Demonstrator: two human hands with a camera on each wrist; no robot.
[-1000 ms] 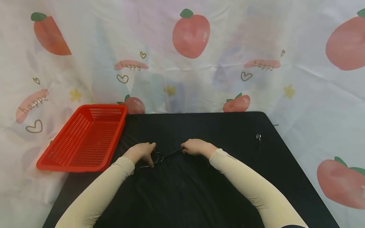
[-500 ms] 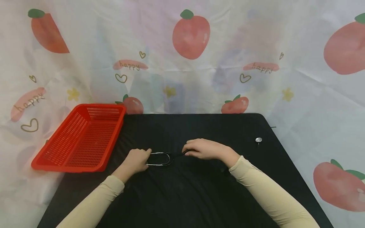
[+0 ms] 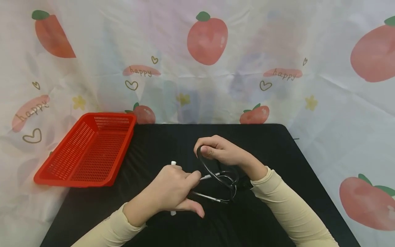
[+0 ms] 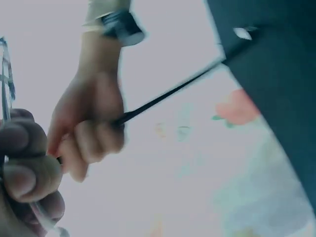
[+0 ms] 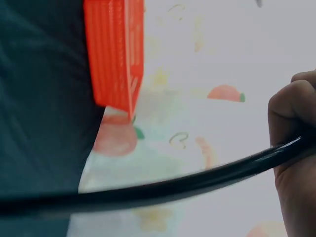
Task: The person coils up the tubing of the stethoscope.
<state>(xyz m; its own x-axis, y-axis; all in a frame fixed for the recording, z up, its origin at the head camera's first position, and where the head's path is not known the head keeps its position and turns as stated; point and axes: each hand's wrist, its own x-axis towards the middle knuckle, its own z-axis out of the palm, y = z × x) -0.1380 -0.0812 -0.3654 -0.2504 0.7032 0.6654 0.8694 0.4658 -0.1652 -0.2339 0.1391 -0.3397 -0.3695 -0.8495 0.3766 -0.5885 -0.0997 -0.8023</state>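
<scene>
A stethoscope with black tubing and silver ear tubes [image 3: 210, 197] is held in the air between both hands, in front of the person. My left hand [image 3: 172, 187] grips the ear tubes near their white eartips [image 3: 174, 163]; its thumb sticks out. In the left wrist view, the left fingers [image 4: 34, 175] curl round the metal. My right hand [image 3: 219, 150] grips the black tubing [image 5: 197, 182], which bends in a loop below it. A small pale, shiny end [image 4: 243, 33], blurred, shows past the tubing in the left wrist view.
A red perforated plastic basket [image 3: 106, 151] stands at the table's left back corner. The black-covered table [image 3: 172, 140] lies under both hands. Behind it hangs a pale curtain [image 3: 240, 41] printed with fruit and hearts.
Both hands have raised the stethoscope off the table and drawn it nearer. The left hand has moved right and turned. The chest piece has left its spot at the table's right.
</scene>
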